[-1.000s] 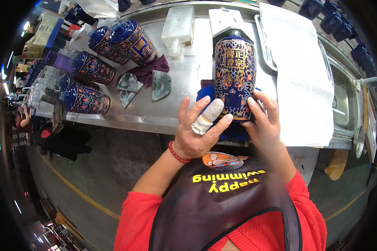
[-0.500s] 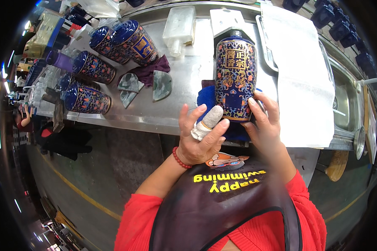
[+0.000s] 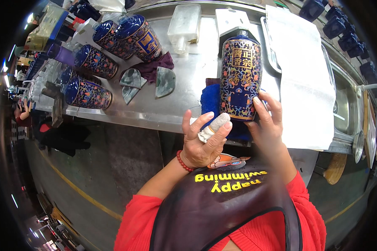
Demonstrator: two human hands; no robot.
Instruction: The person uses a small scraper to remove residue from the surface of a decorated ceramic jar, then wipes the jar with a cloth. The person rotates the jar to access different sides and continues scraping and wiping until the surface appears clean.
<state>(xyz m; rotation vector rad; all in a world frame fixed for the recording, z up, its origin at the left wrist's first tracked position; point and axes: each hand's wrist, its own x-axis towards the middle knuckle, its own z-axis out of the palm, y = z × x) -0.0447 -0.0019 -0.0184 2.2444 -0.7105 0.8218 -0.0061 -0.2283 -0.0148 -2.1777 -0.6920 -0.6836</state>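
A tall dark-blue patterned bottle (image 3: 240, 79) is standing close to the near edge of the steel counter (image 3: 184, 96), resting on a blue cloth (image 3: 210, 100) that is hanging slightly over that edge. The right hand (image 3: 267, 124) is grasping the bottle's lower right side, fingers wrapping its base. The left hand (image 3: 204, 140) is hovering just beside the bottle's lower left, fingers spread and released, one finger wearing a white wrap; whether it is touching the bottle cannot be told. To the right, a white sheet (image 3: 303, 75) is covering the counter up to the sink (image 3: 343, 100), leaving little room on that side. To the left, bare steel is lying open along the near edge as far as the two grey curved shards (image 3: 148, 80) and a purple rag (image 3: 157, 65). Further left, several blue patterned bottles (image 3: 113, 50) are lying on their sides toward the left corner. A clear plastic container (image 3: 185, 24) is sitting at the far edge.
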